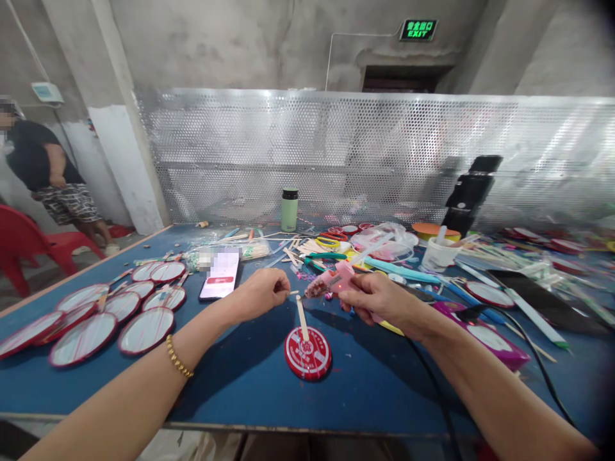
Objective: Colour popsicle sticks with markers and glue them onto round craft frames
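Observation:
Between my hands on the blue table lies a red round disc with white print, and a flat wooden stick runs from its middle away from me. My left hand is closed in a pinch on a small wooden stick, held just beyond the far end of the flat one. Wrapped in my right hand is a pink glue gun, its nozzle pointing left toward the stick ends. Whether the nozzle touches either stick I cannot tell.
Several round mirrors with red rims lie at the left by a lit phone. A green bottle, loose sticks, scissors and a white cup stand or lie farther back. A black cord trails at the right. A person stands far left.

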The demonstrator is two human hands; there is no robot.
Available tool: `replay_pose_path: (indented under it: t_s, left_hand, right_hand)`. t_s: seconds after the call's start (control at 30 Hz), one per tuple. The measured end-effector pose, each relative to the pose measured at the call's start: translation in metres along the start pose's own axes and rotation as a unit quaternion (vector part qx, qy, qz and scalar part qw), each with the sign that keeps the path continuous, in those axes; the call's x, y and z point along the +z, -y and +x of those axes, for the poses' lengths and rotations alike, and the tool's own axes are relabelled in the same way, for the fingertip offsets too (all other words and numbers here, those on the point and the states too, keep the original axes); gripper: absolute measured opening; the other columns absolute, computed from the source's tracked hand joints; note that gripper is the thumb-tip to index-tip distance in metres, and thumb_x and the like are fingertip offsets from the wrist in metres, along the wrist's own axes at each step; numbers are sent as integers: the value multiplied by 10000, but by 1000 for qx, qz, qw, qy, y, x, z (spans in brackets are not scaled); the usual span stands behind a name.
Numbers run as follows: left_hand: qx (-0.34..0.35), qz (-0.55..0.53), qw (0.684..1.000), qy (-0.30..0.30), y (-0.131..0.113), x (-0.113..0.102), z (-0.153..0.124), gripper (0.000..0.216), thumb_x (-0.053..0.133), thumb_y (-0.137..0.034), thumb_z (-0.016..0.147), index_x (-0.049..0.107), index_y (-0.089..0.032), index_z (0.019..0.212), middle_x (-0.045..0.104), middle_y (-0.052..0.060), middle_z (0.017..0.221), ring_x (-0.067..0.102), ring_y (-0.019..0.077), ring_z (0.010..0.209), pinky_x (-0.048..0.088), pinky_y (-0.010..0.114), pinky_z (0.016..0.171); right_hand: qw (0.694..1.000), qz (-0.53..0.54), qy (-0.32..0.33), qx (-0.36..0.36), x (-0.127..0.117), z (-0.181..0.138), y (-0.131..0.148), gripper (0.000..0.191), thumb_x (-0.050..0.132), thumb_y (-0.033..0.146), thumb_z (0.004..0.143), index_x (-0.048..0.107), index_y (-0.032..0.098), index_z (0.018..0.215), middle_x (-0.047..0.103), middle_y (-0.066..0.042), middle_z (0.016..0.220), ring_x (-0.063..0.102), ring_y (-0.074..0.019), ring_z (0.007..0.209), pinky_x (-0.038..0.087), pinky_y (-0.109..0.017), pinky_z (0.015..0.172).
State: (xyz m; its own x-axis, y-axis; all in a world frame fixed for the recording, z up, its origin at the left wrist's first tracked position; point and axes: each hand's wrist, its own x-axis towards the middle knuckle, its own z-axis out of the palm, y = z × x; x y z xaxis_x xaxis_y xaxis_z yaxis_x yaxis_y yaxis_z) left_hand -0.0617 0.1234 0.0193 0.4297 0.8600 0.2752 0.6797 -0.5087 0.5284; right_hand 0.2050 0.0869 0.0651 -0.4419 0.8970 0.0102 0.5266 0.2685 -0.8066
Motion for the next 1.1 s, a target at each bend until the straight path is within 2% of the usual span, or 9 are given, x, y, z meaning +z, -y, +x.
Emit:
replay_pose_path:
  t_s: [0.43,0.87,1.1]
  left_hand:
    - [5,4,1000,1,-2,-1,-1,91,551,-146,747,631,-189,754,615,-13,673,505,121,595,357,252,555]
    - [8,16,1000,-6,0,-1,-2,83,550,-145,756,616,-195,747,614,-7,676,503,121,594,360,253,564]
    - [15,21,1000,-4,-6,-3,-3,83,546,-144,780,614,-183,753,606,-12,677,498,116,596,343,244,563]
  right_hand:
    - [1000,-7,2,-6,-3,1,-5,384,602,516,866,592,157,730,505,36,495,433,-74,431,286,-227,437]
    - [1000,22,-5,10,-6,1,0,476,633,599,812,627,126,762,550,8,543,444,-70,430,274,-217,410]
    - [998,44,-30,15,-12,-2,3,518,613,632,819,652,126,718,499,11,442,433,-81,407,240,-222,407]
